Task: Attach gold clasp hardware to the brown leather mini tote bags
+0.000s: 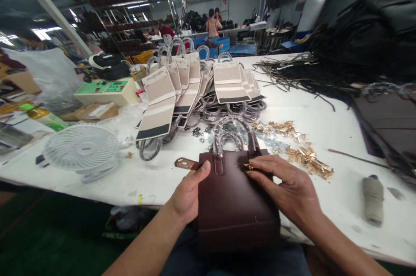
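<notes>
A dark brown handbag (234,198) stands at the table's front edge, its looped handles (232,126) wrapped in clear plastic. My left hand (191,189) grips the bag's left side, thumb on the front near the top. A brown strap with a metal-edged tip (186,163) sticks out to the left above that thumb. My right hand (286,180) pinches a small gold pronged metal piece (248,167) between thumb and fingertips, against the upper right of the bag's front. Gold metal pieces (308,159) lie in a loose pile behind my right hand.
Beige panels with wrapped handles (159,102) are stacked at the back. A white fan (82,148) and a control box (107,89) are at left. Right of the bag lie a grey spool (372,200) and dark strips (292,72). People (213,24) are in the background.
</notes>
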